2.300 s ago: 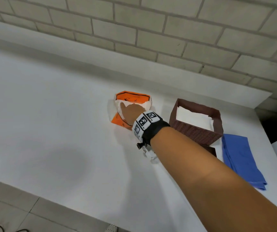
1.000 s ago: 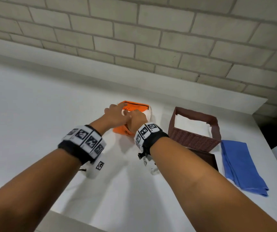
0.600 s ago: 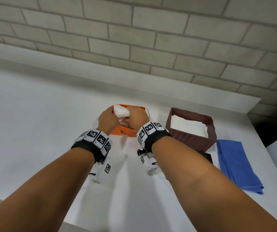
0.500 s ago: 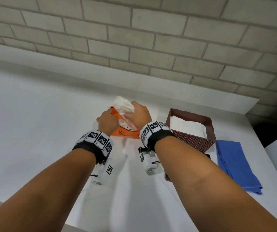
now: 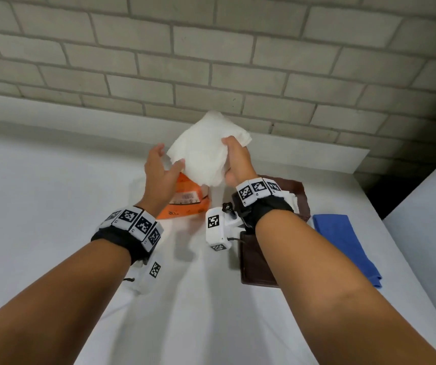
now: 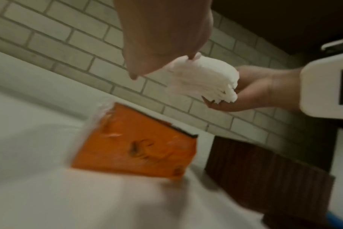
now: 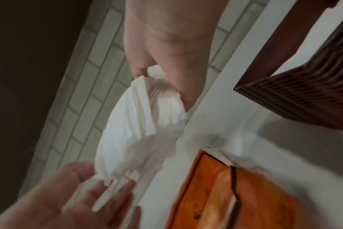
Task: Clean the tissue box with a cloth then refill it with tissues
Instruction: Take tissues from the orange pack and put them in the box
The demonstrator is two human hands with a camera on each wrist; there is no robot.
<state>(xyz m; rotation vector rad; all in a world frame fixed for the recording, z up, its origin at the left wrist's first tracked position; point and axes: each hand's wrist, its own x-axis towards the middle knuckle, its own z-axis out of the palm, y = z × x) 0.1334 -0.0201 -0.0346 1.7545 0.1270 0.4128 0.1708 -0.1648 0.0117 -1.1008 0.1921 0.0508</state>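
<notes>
Reaching out over the white table (image 5: 53,206), both forearms stretch forward, each with a black wristband carrying checkered marker tags. Just past the right forearm, a dark brown lid (image 5: 253,262) lies flat on the table, and a folded blue cloth (image 5: 343,246) sits beside it to the right, untouched. Further along, the orange tissue packet (image 5: 185,201) lies on the table with its top torn open, below and between the two hands. The brown ribbed tissue box (image 7: 303,93) stands just to the right of the packet, apart from it, mostly hidden behind the right wrist in the head view. Up in the air above the packet, the right hand (image 5: 235,159) grips a thick wad of white tissues (image 5: 206,151), fingers curled round its right edge and thumb underneath. The left hand (image 5: 159,172) is spread, fingers loose and fairly straight, with the thumb tip touching the wad's lower left corner; it has no real hold on it. Beyond all that runs a white ledge, and a pale brick wall (image 5: 211,48) closes off the back.
</notes>
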